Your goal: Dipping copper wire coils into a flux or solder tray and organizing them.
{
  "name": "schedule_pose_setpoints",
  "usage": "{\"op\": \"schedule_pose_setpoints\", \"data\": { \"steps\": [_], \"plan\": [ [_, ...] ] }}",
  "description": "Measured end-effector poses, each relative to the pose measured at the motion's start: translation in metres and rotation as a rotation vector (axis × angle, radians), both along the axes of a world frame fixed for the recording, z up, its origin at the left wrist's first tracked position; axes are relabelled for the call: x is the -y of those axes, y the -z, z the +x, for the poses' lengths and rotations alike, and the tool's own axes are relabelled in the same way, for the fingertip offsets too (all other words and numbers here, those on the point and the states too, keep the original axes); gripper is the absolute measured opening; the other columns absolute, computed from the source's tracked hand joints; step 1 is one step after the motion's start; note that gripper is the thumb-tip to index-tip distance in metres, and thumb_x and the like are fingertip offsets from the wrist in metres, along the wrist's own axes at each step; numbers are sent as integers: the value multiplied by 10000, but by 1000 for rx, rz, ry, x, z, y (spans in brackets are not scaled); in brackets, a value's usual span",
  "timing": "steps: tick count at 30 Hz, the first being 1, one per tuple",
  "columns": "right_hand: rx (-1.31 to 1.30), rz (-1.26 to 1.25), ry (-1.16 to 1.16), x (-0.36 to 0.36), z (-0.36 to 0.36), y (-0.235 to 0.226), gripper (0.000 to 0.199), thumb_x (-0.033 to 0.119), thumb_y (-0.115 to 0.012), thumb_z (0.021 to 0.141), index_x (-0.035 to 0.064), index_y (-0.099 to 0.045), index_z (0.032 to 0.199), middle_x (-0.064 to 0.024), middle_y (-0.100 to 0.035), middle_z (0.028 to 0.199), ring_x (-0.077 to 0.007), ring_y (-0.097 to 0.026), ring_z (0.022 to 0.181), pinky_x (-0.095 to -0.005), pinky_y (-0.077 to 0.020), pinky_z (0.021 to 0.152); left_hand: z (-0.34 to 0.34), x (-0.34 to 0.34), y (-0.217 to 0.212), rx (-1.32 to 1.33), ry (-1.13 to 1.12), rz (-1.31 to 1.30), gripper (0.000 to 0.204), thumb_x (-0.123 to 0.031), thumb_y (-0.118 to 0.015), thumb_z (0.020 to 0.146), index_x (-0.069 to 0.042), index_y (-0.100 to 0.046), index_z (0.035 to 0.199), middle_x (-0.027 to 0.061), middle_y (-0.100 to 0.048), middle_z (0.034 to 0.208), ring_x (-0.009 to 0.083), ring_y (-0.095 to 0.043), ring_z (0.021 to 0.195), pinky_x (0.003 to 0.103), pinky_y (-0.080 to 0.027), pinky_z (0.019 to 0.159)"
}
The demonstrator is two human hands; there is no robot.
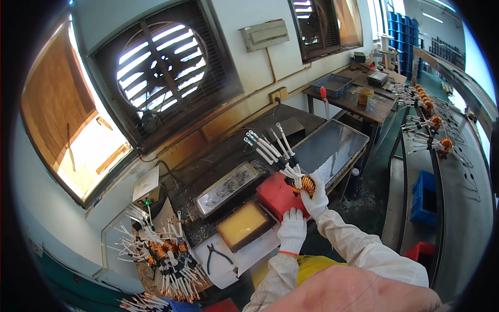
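A: Copper-wound coil (307,185) with white-sleeved leads (270,148), pinched in the gloved right hand (315,199) above the red block (278,196), mid-bench.

B: Left hand (292,229)?

A: Resting flat, fingers spread, on the near edge of that block; gripping nothing.

B: Risks?

A: Long leads fanning far-left toward the dull metal tray (227,187); could likely snag or bend there. Yellow tray (244,224) just left, possibly sticky or hot; a slipping glove may touch it.

B: Packages, labels, signs?

A: Blue crates (403,31) stacked far right, one blue bin (425,197) under the right bench, small beige box with lamps (146,191) at left. No readable signs.
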State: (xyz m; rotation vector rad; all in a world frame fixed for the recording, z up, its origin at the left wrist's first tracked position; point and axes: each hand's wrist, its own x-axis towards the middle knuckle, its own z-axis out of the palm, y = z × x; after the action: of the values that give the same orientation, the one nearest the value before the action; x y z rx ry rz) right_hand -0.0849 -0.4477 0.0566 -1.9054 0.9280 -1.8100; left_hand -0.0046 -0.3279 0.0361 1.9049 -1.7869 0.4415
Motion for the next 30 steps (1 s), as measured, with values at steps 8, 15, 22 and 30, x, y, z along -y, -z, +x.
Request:
{"op": "schedule_pose_setpoints", "data": {
  "steps": [8, 15, 22, 30],
  "plan": [
    [-56, 59, -126, -17, 5, -14, 576, 20, -726, 800, 42, -497, 1328, -194, -573, 1180, -358, -604, 1106, -367, -489, 966, 19, -1, 1, 72, -26, 34, 205, -266, -595, 914, -72, -624, 970, 108, -670, 1082, 314, -640, 959, 455, -577, 692],
    [-75, 52, -26, -5, -6, -9, 607, 42, -738, 782, 65, -493, 1337, -191, -578, 1180, -382, -612, 1076, -395, -509, 925, 6, 9, -15, -39, 14, 97, 214, -246, -579, 911, -60, -655, 983, 127, -682, 1019, 343, -661, 884, 468, -562, 748],
    [-50, 57, -21, -9, -3, -7, 605, 37, -737, 781, 70, -496, 1336, -189, -588, 1154, -378, -623, 1046, -388, -516, 906, 11, 8, -3, 31, 9, 53, 221, -249, -615, 904, -70, -653, 1028, 107, -673, 1059, 306, -648, 921, 430, -574, 719],
    [38, 46, -134, -16, 7, -8, 569, -7, -705, 797, 29, -505, 1328, -199, -588, 1198, -347, -619, 1118, -379, -488, 983, 16, 2, -5, 9, 4, 109, 181, -239, -596, 898, -70, -629, 955, 118, -651, 993, 311, -631, 891, 444, -548, 739]
  ]
}}
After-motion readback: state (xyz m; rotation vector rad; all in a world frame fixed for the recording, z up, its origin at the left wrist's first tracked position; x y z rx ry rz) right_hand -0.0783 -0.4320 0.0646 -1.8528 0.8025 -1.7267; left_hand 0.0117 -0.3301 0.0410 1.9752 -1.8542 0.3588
